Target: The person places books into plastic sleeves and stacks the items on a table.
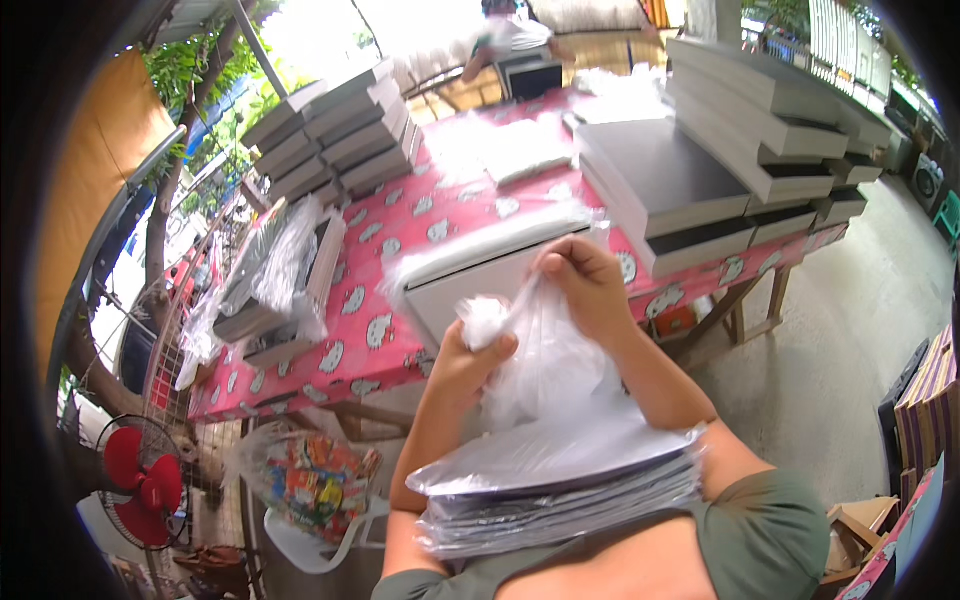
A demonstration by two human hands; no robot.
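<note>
My left hand (472,360) is closed round a bunched part of a clear plastic bag (545,350). Higher up and to the right, my right hand (588,285) pinches the bag's upper part between thumb and fingers. The bag hangs crumpled below both hands. Against my body, between my forearms, lies a stack of flat plastic-wrapped pieces (560,480), grey to white; I cannot tell what they are. Just beyond my hands, a flat white box (470,275) in loose clear plastic rests near the table's front edge.
The table (400,215) has a pink patterned cover. Stacked white-sided boxes with dark tops stand at left (340,130) and right (660,180). Plastic-wrapped pieces (285,260) lie at the left edge. Below are a red fan (140,470) and a bag of colourful wrappers (320,480) on a white chair. A person (515,40) is beyond.
</note>
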